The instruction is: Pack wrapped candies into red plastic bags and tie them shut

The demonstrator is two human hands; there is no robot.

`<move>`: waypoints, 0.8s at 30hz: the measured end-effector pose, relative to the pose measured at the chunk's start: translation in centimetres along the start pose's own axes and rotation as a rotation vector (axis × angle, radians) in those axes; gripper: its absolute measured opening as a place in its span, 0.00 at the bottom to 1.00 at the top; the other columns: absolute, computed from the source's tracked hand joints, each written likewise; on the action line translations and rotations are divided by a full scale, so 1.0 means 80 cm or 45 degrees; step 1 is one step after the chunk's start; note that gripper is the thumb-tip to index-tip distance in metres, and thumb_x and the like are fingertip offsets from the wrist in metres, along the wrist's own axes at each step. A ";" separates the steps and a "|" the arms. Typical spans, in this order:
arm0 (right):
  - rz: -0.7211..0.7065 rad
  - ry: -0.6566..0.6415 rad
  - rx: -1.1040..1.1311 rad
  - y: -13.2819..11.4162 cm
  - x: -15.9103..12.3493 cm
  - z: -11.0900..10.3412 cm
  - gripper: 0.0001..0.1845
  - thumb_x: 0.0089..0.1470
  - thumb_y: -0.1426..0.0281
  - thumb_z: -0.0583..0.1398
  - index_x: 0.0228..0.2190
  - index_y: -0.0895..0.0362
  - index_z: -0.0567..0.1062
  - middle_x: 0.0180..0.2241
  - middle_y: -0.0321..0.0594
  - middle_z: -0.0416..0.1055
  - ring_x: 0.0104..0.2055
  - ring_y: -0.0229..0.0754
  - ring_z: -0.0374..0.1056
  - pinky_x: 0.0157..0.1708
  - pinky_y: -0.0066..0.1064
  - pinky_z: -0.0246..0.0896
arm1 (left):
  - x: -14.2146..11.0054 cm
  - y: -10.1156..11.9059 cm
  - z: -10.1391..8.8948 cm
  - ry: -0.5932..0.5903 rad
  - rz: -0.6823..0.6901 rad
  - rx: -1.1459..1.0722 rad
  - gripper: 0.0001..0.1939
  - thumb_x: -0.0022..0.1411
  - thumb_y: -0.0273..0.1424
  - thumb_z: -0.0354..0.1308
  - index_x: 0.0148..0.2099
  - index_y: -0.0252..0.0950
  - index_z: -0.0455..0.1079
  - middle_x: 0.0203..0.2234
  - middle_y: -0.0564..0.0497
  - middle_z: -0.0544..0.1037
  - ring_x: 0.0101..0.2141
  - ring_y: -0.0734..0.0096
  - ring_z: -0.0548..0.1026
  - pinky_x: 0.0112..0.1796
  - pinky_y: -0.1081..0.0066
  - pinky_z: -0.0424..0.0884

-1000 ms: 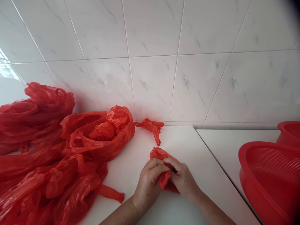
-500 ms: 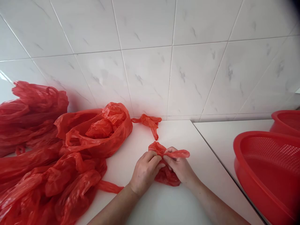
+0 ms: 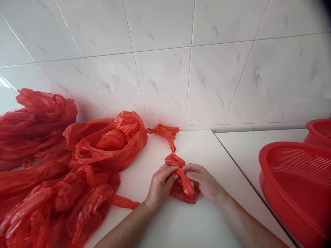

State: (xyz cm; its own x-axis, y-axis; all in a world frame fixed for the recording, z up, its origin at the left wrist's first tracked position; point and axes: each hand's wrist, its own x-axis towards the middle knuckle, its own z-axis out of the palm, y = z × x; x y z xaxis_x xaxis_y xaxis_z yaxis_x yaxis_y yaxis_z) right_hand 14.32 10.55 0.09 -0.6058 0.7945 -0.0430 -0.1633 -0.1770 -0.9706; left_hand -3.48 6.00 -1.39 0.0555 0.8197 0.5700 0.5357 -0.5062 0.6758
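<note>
A small scrunched red plastic bag [image 3: 184, 186] lies on the white counter [image 3: 186, 224] between my two hands. My left hand [image 3: 159, 187] pinches its left side, fingers curled onto the plastic. My right hand [image 3: 204, 182] grips the right side, and a twisted strip of the bag runs down over its fingers. A knotted red bag [image 3: 165, 133] lies just beyond, against the tiled wall.
A large heap of loose red plastic bags [image 3: 59, 172] covers the counter's left half, with one open bag [image 3: 108, 144] holding other bags. A red perforated basket [image 3: 297, 186] stands at the right, a second red basket [image 3: 319, 131] behind it. The counter seam [image 3: 232, 158] runs diagonally.
The strip of bag that my right hand held out to the right half a second ago now lies folded down over the bundle. Both hands stay on the bag.
</note>
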 end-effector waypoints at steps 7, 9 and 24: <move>0.022 -0.015 0.002 -0.004 -0.002 0.007 0.13 0.55 0.59 0.59 0.28 0.55 0.64 0.20 0.27 0.56 0.21 0.31 0.48 0.22 0.25 0.43 | -0.004 0.003 0.002 -0.021 0.261 0.252 0.13 0.64 0.23 0.50 0.44 0.39 0.73 0.29 0.51 0.72 0.29 0.74 0.71 0.30 0.74 0.70; 0.016 -0.034 -0.014 -0.004 -0.003 0.009 0.13 0.53 0.62 0.61 0.27 0.55 0.63 0.21 0.28 0.58 0.22 0.31 0.51 0.23 0.25 0.46 | -0.004 0.007 0.002 -0.049 0.295 0.337 0.13 0.64 0.22 0.49 0.43 0.39 0.73 0.28 0.51 0.71 0.28 0.74 0.69 0.28 0.73 0.68; -0.092 0.061 -0.495 -0.011 -0.013 0.025 0.08 0.47 0.76 0.56 0.30 0.52 0.63 0.26 0.30 0.63 0.27 0.35 0.60 0.27 0.28 0.58 | 0.000 0.020 -0.009 -0.258 -0.054 0.416 0.13 0.57 0.22 0.52 0.42 0.40 0.72 0.30 0.52 0.72 0.30 0.71 0.70 0.31 0.74 0.67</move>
State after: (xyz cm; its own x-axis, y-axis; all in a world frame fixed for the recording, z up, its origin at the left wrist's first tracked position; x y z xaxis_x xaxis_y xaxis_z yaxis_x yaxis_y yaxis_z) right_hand 13.48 8.72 1.44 -0.5648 0.8248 0.0265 0.1082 0.1059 -0.9885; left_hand -3.19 4.98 0.02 0.1752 0.8909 0.4190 0.7796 -0.3854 0.4936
